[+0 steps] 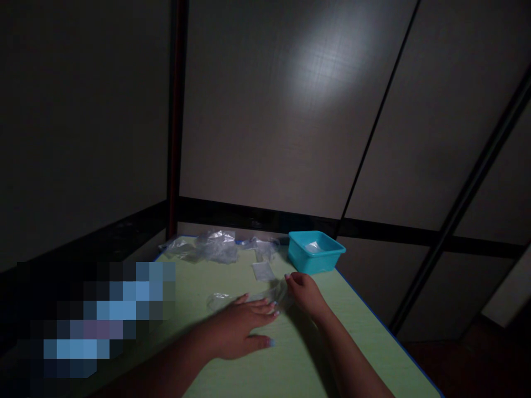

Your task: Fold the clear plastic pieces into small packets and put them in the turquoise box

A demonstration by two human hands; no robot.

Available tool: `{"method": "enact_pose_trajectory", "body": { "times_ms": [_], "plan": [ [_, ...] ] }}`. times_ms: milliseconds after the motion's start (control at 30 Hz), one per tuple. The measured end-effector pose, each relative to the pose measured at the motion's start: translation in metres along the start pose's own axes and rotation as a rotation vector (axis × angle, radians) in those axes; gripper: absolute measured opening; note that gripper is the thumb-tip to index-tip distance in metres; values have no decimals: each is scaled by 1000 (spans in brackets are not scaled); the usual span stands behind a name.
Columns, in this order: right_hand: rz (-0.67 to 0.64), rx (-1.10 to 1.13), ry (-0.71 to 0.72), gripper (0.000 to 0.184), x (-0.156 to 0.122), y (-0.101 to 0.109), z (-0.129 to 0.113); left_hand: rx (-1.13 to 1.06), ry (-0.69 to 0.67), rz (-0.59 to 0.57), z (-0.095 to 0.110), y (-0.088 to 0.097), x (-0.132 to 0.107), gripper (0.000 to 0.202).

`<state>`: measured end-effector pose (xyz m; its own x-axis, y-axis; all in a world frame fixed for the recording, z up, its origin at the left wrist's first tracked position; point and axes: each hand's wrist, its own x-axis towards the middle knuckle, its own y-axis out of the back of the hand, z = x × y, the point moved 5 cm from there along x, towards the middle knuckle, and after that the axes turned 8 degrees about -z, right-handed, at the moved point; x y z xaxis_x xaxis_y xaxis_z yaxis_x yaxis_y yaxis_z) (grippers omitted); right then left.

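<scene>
Slippage looks the likeliest trouble here. The thin clear plastic bag (265,296) is filmy and hard to see in this dim light, and it lies flat on the light green table with a blue edge (290,354). A pull from one side could drag it out from under the other hand or crease it. The turquoise rectangular plastic tub (315,251) stands just beyond the right hand (306,294), near the table's right edge, and a careless sweep of that arm might nudge it towards the drop.

The left hand (243,326) lies palm down. Its fingers (263,307) are spread out nearly flat, with the tips resting on the near part of the bag and gripping nothing. The right hand's fingers (290,278) are curled close together and seem to pinch the bag's right end, though the dimness leaves that uncertain. Farther off, apart from both hands, lie a small flat clear pouch (263,271) and a heap of crumpled clear plastic bags (211,246).
</scene>
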<state>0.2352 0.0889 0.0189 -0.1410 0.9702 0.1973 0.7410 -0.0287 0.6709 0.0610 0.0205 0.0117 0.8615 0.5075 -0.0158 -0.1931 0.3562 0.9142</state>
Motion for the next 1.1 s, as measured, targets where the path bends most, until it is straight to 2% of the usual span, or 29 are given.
{"method": "enact_pose_trajectory", "body": {
  "times_ms": [1100],
  "plan": [
    [1, -2, 3, 38, 1, 0, 2, -28, -4, 16, -1, 0, -1, 54]
  ]
}}
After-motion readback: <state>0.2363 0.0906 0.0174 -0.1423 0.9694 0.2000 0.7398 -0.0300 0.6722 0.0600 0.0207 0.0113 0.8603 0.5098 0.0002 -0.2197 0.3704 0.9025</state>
